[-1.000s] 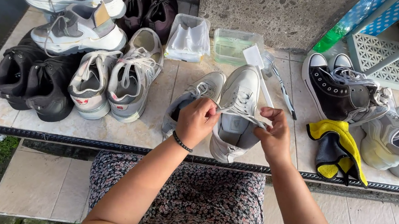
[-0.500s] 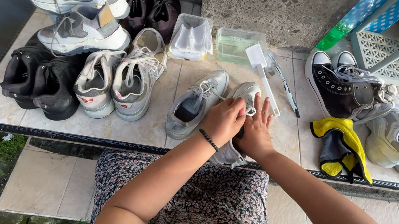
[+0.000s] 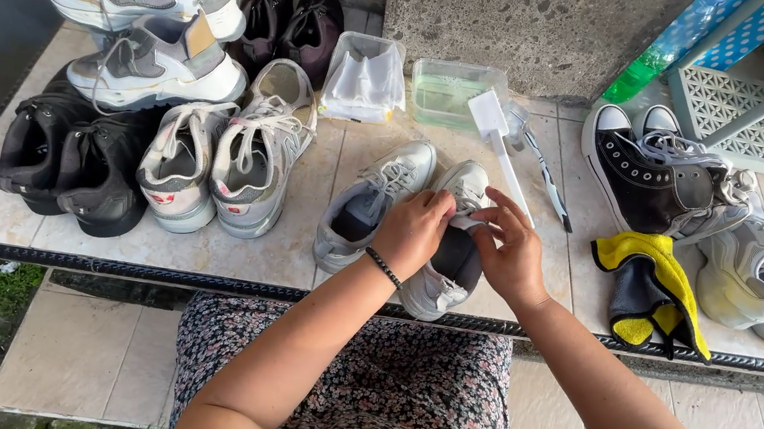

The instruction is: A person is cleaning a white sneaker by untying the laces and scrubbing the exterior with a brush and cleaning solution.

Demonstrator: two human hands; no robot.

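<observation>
Shoes cover the tiled table [image 3: 297, 262]. Both hands pinch one white shoe [image 3: 449, 253]. The left hand [image 3: 411, 231] and right hand [image 3: 512, 251] are curled at its laces.

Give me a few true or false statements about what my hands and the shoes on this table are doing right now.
1. Both hands, left hand and right hand, are on the pale grey sneaker. True.
2. Its partner sneaker lies on the floor. False: it sits beside it on the tiled table.
3. The yellow-and-black cloth covers the white brush. False: they lie apart.
4. The black high-top is at the right. True.
</observation>
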